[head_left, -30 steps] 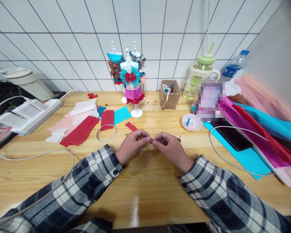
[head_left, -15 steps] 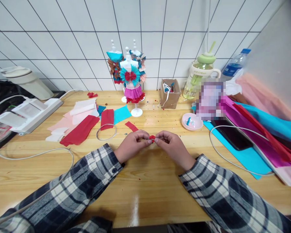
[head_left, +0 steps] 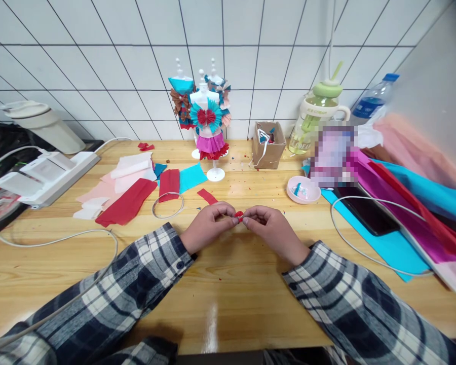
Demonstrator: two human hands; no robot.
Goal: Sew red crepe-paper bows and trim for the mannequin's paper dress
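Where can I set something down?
On the table, between the left sleeve and right sleeve, wood looks nearly bare, just specks. Another patch lies between the left cable and left sleeve. Crowded: the middle, where left hand and right hand pinch a red piece; the right, around the phone; the left, around the big red sheet.

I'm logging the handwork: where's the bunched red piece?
Head view, centre: the red piece is pinched between left hand and right hand, near the red strip.
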